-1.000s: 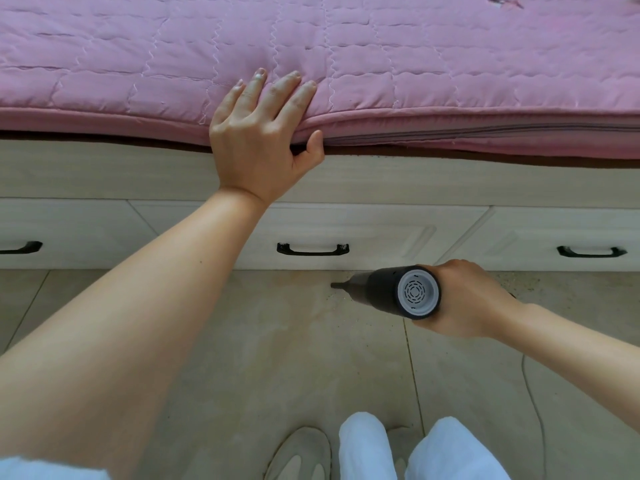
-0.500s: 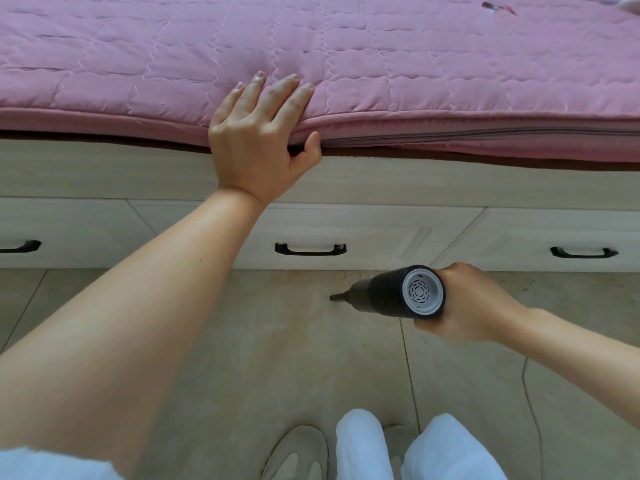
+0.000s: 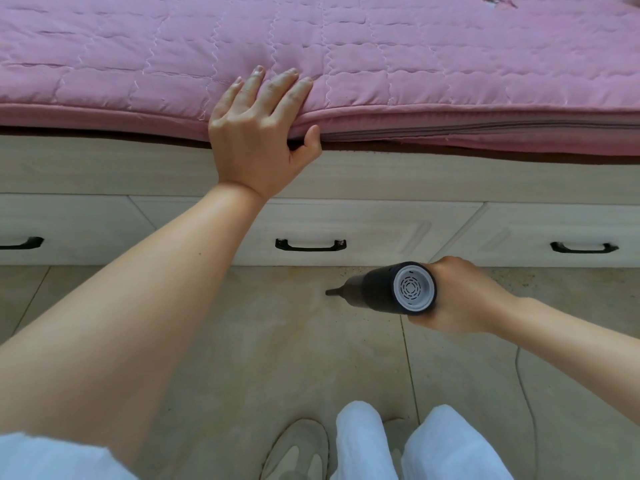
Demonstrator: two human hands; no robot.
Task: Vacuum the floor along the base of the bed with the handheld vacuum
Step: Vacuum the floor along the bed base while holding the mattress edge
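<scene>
Low by the bed base (image 3: pixel 381 174), the right hand (image 3: pixel 464 299) wraps its fingers around the handheld vacuum (image 3: pixel 391 289), nozzle just above the tiled floor (image 3: pixel 277 341). Left hand (image 3: pixel 256 140) rests spread on the pink mattress (image 3: pixel 415 64), thumb under its edge.

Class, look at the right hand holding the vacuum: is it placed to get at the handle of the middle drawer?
Probably yes. The right hand is near the middle drawer handle with nothing between, but it grips the handheld vacuum, so it isn't free.
</scene>
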